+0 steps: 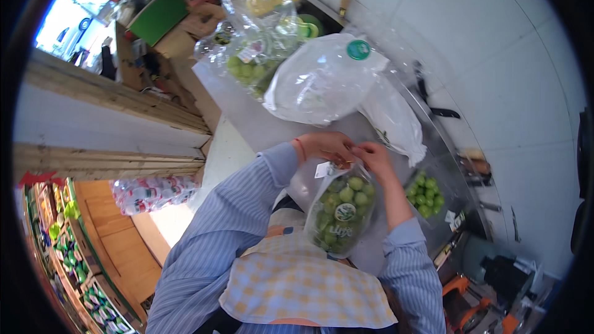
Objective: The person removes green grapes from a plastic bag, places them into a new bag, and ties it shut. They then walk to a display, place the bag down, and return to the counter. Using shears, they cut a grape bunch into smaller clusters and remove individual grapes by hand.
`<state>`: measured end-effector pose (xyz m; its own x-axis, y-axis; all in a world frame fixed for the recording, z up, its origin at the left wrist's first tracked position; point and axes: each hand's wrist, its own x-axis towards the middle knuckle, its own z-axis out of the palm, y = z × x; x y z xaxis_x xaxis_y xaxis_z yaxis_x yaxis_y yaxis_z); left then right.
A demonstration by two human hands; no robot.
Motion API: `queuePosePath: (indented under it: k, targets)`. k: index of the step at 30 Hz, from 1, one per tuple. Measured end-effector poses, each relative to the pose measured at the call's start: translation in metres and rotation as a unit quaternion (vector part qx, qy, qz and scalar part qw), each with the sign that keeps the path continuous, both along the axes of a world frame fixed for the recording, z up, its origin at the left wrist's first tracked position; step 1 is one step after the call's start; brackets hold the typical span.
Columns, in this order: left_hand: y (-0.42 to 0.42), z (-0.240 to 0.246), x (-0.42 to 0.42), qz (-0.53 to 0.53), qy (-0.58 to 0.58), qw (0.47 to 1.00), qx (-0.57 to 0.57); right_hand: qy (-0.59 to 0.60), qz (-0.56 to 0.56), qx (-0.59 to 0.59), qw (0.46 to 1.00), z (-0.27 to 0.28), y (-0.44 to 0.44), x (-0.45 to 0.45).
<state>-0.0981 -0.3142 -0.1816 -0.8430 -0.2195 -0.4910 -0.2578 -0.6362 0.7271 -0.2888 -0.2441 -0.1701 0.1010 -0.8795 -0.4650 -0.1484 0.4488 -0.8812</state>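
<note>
A clear plastic bag of green grapes (336, 195), bearing a round printed mark, stands close against the edge of the metal counter in front of me. My left hand (326, 144) grips the gathered neck of this bag from the left. From the other side, my right hand (377, 160) pinches the same neck, and the fingertips of both hands meet there. A small yellow piece shows under my left fingers; what it is cannot be told. A white tag (321, 170) hangs at the bag's top, next to my left hand.
Beyond my hands lie white bags (320, 83) and more bagged green grapes (248, 69). A clear tray of loose green grapes (425, 195) sits at right. Near the wall are a black-handled knife (445, 112) and a brush (345, 4). Wrapped bottles (153, 192) stand at left.
</note>
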Motion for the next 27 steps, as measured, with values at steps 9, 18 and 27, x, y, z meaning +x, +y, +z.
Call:
queuePosePath:
  k: [9,18,27]
  targets:
    - [0.011,0.006,0.005,0.123,-0.040,0.989,0.065,-0.173,-0.085,0.068,0.979,0.014,0.008,-0.001]
    - [0.006,0.015,0.004,0.116,-0.033,0.992,0.035,-0.052,0.132,0.180,0.973,0.014,-0.017,-0.004]
    - [0.005,0.033,0.013,0.139,-0.133,0.980,-0.057,-0.137,0.002,0.149,0.979,-0.003,0.004,0.000]
